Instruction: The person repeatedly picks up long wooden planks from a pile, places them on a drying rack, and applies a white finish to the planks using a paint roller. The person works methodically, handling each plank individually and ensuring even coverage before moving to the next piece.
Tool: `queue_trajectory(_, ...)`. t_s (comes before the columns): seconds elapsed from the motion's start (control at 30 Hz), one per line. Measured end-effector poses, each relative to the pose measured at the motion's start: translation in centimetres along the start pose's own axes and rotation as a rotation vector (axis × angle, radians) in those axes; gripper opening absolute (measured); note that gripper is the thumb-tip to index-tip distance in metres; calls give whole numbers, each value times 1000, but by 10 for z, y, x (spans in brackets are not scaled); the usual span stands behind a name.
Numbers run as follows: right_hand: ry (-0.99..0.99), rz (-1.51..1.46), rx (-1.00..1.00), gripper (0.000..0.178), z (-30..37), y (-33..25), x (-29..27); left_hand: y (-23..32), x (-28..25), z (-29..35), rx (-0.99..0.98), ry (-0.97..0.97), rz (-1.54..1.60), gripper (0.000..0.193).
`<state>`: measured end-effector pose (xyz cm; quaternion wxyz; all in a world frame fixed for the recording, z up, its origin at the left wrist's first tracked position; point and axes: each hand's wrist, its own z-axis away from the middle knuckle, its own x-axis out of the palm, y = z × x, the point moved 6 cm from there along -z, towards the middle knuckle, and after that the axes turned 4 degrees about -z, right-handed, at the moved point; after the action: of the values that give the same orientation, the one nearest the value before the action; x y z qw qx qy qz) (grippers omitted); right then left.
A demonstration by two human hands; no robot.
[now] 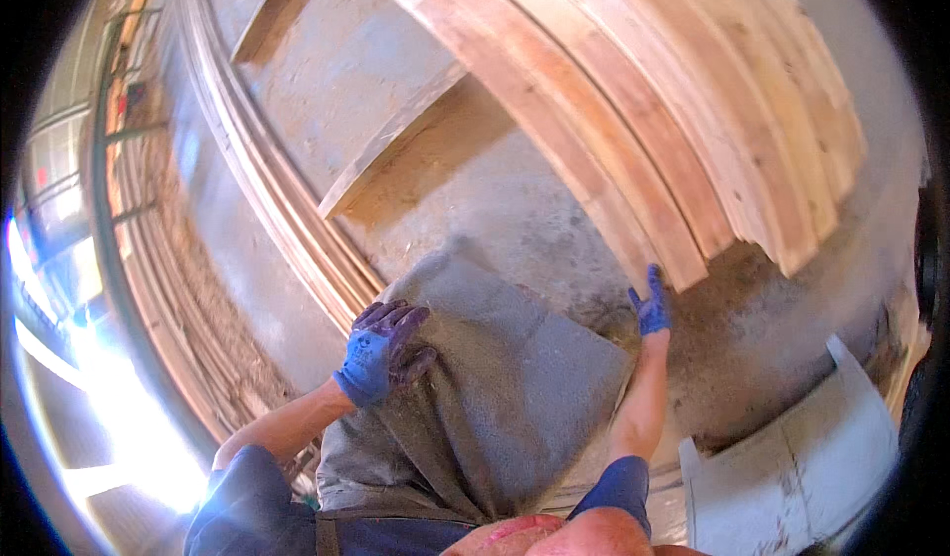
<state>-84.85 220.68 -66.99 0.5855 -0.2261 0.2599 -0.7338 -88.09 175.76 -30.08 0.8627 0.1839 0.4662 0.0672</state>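
My left hand (381, 353), in a blue glove with dark-coated fingers, rests on the grey apron (515, 358) draped over my bent leg. Its fingers are bent but apart, and nothing shows in them. My right hand (651, 311), gloved in blue, reaches to the near end of a wooden board (618, 215), the leftmost in a row of pale planks (732, 140). Thumb and a finger stand apart there; the finger touches the board's corner. The other fingers of this hand are hard to make out.
Two short wooden bearers (396, 145) (272, 17) lie crosswise on the concrete floor (524, 205). Long thin strips (262, 165) run along my left. Beyond them, more timber (163, 289) lies by a green metal rail (119, 259). A pale worn panel (792, 462) is at lower right.
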Motion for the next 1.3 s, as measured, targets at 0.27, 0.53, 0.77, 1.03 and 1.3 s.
queue_trajectory(0.27, 132, -461, 243, 59, 36, 30, 28, 15, 9, -2, -3, -31, 15, 61)
queue_trajectory(0.53, 92, -398, 141, 56, 288, -156, 101, -3, 18, -36, -460, -188, 1446, 75)
queue_trajectory(0.77, -237, -120, 316, 52, 505, -277, 175, -11, -100, 8, -695, 527, 1733, 65)
queue_trajectory(1.03, -939, 256, 238, 39, 515, -334, 189, -3, -192, 266, -640, 548, 1401, 66)
queue_trajectory(1.3, -1222, 615, 349, 49, 470, -350, 456, 88, -70, 452, -704, 527, 1488, 45)
